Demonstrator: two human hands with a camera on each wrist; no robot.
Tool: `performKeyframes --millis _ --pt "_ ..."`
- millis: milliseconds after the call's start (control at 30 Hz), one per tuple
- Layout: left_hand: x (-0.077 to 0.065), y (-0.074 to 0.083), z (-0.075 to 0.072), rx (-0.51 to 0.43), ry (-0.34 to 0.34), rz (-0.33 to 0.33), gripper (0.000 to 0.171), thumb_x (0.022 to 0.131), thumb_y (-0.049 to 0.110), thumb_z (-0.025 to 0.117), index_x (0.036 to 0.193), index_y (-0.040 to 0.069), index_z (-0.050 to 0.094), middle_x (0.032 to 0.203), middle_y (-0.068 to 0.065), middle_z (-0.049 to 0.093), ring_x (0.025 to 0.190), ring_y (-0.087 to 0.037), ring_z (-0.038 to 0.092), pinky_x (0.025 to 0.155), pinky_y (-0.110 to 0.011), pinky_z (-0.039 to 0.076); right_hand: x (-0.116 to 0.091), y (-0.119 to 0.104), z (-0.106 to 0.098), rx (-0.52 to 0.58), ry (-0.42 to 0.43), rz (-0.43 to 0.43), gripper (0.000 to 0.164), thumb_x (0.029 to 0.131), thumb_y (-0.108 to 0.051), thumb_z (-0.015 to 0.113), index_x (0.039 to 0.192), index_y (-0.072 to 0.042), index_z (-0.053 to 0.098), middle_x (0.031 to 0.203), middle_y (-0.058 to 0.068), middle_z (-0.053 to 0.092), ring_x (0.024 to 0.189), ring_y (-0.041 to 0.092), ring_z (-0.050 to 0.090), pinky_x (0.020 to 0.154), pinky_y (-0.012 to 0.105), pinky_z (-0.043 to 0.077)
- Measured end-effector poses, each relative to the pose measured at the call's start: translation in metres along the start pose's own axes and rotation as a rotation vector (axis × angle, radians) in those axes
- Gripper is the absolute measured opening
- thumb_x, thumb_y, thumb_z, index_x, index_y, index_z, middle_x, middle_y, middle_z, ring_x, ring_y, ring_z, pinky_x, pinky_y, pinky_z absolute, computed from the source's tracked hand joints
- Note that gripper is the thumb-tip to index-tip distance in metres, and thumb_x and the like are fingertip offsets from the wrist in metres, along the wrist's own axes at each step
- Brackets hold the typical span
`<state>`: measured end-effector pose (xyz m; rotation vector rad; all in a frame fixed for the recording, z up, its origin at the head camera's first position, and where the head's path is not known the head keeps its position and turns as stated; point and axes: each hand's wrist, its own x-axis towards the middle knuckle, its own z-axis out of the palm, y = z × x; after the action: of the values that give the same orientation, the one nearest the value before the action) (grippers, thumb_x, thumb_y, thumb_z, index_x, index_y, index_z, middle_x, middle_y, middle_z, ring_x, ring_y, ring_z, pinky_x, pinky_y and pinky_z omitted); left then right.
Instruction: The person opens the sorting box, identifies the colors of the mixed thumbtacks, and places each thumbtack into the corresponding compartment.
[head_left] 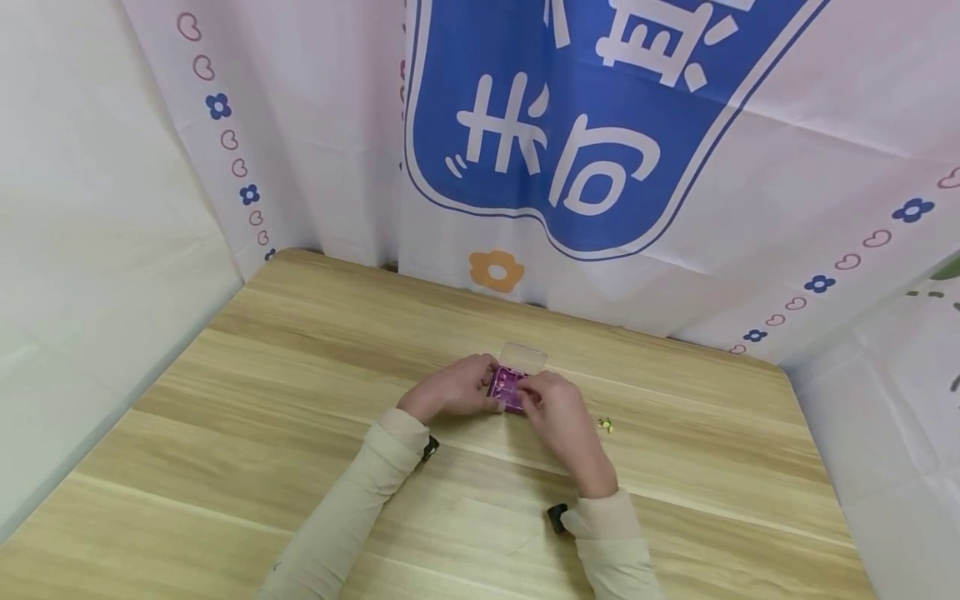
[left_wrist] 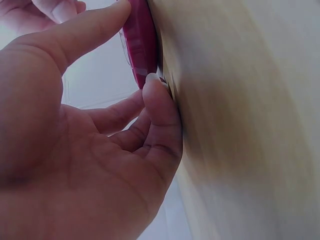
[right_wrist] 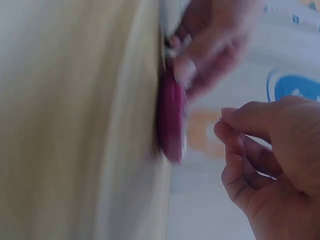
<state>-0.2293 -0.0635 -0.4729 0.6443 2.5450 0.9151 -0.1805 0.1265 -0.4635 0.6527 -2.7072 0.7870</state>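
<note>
A small purple box (head_left: 510,388) lies on the wooden table with its clear lid (head_left: 523,357) raised at the far side. Its inside has dividers, and small pinkish bits show at its left. My left hand (head_left: 461,387) holds the box at its left end, the thumb along the near edge; the left wrist view shows the thumb pressed on the magenta side (left_wrist: 140,40). Over the right part of the box hovers my right hand (head_left: 558,410). Its thumb and forefinger pinch together, and a tiny speck at the tips (right_wrist: 221,119) is too small to name.
Several tiny yellow-green pieces (head_left: 605,425) lie on the table (head_left: 697,467) right of my right hand. White cloth with a blue printed sign (head_left: 540,167) hangs behind the table's far edge. More pale cloth (head_left: 97,208) stands along the left and right sides.
</note>
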Motion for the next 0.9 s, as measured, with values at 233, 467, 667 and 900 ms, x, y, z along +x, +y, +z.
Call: performKeyframes --millis 233,467,667,900 --pt "0.001 -0.003 0.001 0.008 0.003 0.028 0.058 0.081 0.034 0.073 0.122 0.001 0.049 0.107 -0.009 0.059 0.092 -0.018 0.055 0.086 -0.038 0.049 0.002 -0.009 0.017 0.0 -0.011 -0.078 0.012 0.078 -0.001 0.074 0.09 -0.003 0.072 0.087 0.006 0.068 0.081 0.017 0.059 0.074 0.036 0.055" --pt "0.0 -0.002 0.0 -0.001 0.008 0.025 0.061 0.081 0.033 0.074 0.124 0.0 0.047 0.109 -0.011 0.059 0.096 -0.02 0.055 0.088 -0.039 0.049 0.001 -0.007 0.017 -0.003 -0.043 -0.041 0.016 0.079 0.002 0.072 0.094 -0.004 0.071 0.093 0.006 0.068 0.087 0.019 0.059 0.079 0.038 0.055" --pt "0.0 -0.002 0.0 0.002 0.007 0.017 0.058 0.081 0.03 0.074 0.124 0.001 0.047 0.108 -0.009 0.059 0.095 -0.019 0.055 0.087 -0.038 0.049 0.001 -0.005 0.017 -0.015 -0.078 -0.018 0.019 0.079 0.003 0.07 0.096 -0.005 0.071 0.095 0.005 0.067 0.088 0.017 0.059 0.079 0.037 0.054" --pt "0.0 -0.002 0.0 0.005 0.003 0.006 0.061 0.081 0.032 0.074 0.126 0.001 0.046 0.111 -0.01 0.058 0.099 -0.02 0.054 0.09 -0.039 0.048 0.001 -0.006 0.017 -0.01 -0.091 -0.005 0.021 0.079 0.002 0.071 0.098 -0.006 0.07 0.096 0.005 0.068 0.088 0.017 0.059 0.079 0.037 0.054"
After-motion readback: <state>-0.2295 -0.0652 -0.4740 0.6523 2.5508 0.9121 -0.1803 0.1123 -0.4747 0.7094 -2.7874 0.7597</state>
